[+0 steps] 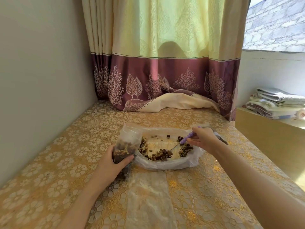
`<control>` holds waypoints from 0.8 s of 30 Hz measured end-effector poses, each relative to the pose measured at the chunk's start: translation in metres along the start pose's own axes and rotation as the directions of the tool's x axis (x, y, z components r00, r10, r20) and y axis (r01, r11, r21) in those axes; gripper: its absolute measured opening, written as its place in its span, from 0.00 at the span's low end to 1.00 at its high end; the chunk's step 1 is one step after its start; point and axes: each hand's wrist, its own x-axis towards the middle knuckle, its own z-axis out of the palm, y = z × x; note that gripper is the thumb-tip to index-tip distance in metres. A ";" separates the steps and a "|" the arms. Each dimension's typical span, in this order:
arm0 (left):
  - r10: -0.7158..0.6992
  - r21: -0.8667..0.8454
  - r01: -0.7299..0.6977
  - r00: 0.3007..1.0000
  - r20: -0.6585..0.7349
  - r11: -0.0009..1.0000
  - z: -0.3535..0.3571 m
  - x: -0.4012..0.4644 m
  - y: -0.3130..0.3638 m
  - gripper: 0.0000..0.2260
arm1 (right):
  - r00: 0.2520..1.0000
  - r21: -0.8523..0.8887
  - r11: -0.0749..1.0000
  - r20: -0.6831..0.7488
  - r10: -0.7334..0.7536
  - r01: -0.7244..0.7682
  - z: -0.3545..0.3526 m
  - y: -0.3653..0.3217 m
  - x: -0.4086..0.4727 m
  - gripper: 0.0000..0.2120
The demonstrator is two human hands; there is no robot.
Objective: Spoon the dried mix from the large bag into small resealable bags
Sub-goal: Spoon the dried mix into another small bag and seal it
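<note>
On the bench (49, 162), beside the left wall, the small resealable bag (127, 142) is held upright by the left hand (112, 164), its grip closed round the filled lower part. The purple-handled spoon (184, 139) is pinched by the right hand (203, 139), bowl down among the dried mix (161, 154) in the large bag (168, 164). A full scoop should be lifted level and the small bag's mouth kept wide. Open room lies toward the curtain (165, 76); the bench's right edge is near.
</note>
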 end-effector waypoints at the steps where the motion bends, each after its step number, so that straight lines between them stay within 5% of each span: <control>1: 0.000 0.000 0.000 1.000 0.001 1.000 0.000 0.000 0.000 0.15 | 1.000 0.006 1.000 -0.009 0.001 -0.001 0.001 -0.001 0.000 0.16; 17: 0.018 0.024 -0.018 1.000 0.008 1.000 0.000 0.001 -0.003 0.18 | 0.981 0.110 0.975 -0.024 -0.192 0.193 0.053 -0.065 -0.005 0.16; 24: 0.030 0.021 -0.030 1.000 0.003 0.999 -0.001 0.000 -0.001 0.16 | 0.893 -0.054 0.891 0.033 -0.450 0.451 0.096 -0.077 -0.023 0.20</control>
